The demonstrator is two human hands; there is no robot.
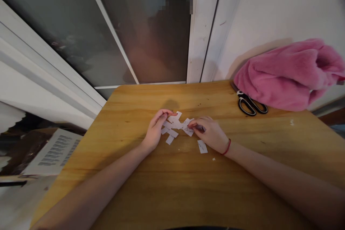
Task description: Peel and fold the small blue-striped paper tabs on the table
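Note:
Small white paper slips [170, 132], some with handwriting, lie in a loose, overlapping pile on the wooden table [151, 194]. My left hand [156, 129] rests at the pile's left edge, fingers curved around its far side and touching the slips, thumb apart from them. On the right of the pile, the fingertips of my right hand [208, 131] are pinched on a paper slip [188, 128] with marks on it. A red cord circles that wrist. One separate slip [202, 146] lies just below my right hand.
Black-handled scissors [247, 105] lie at the far right, their blades partly under a pink plush cloth [285, 75]. Behind the table stands a framed glass door [151, 43]. A printed cardboard box [54, 152] sits to the left, below table height. Tiny paper scraps dot the tabletop.

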